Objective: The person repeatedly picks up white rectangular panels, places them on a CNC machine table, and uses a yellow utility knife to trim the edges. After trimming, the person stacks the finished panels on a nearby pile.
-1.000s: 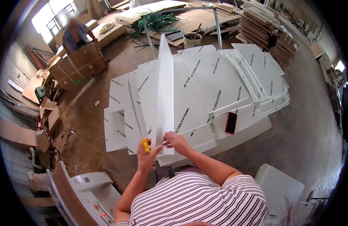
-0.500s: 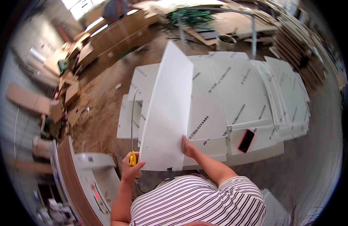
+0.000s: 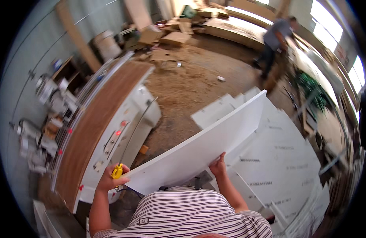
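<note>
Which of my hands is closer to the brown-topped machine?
Left. Your left hand, holding a yellow-handled tool, is near the machine; your right hand is farther right, against the white panel.

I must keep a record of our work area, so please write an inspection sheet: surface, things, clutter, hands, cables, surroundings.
Surface: overlapping white panels, at right.
Things: tilted white board; yellow-handled tool with thin shaft.
Clutter: cardboard scraps and brown debris on the floor.
Hands: left hand holds the tool and the board's left end; right hand grips the board's near edge.
Cables: dark cord near the striped shirt.
Surroundings: brown-topped machine at left; another person at upper right.
</note>
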Tool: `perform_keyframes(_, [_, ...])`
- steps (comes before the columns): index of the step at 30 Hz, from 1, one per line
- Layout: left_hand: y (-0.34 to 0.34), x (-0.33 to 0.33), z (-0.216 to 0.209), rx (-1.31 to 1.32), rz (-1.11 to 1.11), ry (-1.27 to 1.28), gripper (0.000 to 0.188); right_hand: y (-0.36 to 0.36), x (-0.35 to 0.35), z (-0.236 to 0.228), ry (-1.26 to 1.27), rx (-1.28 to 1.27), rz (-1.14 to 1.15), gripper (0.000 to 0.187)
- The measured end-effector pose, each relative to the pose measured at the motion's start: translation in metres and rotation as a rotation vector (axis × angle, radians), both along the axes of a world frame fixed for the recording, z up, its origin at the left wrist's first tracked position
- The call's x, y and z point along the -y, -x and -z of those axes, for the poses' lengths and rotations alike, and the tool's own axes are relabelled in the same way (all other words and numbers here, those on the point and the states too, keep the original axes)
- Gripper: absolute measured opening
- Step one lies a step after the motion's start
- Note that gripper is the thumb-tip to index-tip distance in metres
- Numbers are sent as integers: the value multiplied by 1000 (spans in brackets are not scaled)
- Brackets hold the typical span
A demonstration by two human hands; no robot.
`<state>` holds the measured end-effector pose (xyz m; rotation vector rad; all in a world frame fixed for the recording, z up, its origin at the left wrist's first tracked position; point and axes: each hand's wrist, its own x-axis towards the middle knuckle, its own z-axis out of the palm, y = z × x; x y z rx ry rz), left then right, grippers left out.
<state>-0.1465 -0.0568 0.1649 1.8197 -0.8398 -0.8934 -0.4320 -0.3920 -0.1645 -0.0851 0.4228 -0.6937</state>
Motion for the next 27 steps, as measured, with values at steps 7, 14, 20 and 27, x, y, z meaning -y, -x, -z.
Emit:
perform_keyframes(7, [-113,-151,58,-318,-582,203,27,-209,-42,-28,107,-317,-335,51])
perform_keyframes(14, [-161,-259,149,-704,-1004,541,35,-380,-74,-48,188,-262,-571,43])
perform_keyframes(20, [-183,-246,215,-566,-1311,661,40,-477,-82,-23,221,-450,-681,43])
perform_keyframes(27, [-195,-201,282,-231,-1438,184,16,-542,-48,-20,146,-380,-891,44])
